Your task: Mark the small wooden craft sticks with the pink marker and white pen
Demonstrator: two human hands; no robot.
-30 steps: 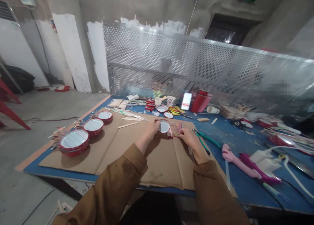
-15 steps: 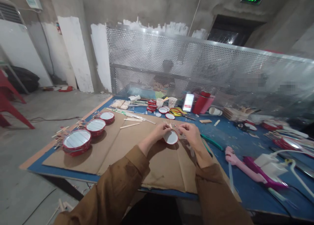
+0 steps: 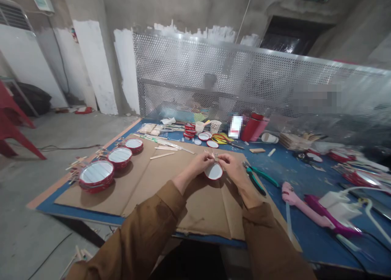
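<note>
Room over cardboard; pliers beside right hand

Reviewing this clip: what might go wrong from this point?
The red-rimmed disc could tip or slip, since the fingers of the left hand and right hand gather at its far edge, leaving the near edge unsupported by them.

The right wrist might knock the teal-handled pliers, which lie close beside it.

Thin sticks jutting from the nearest disc stack could snag if brushed and disturb it.
</note>
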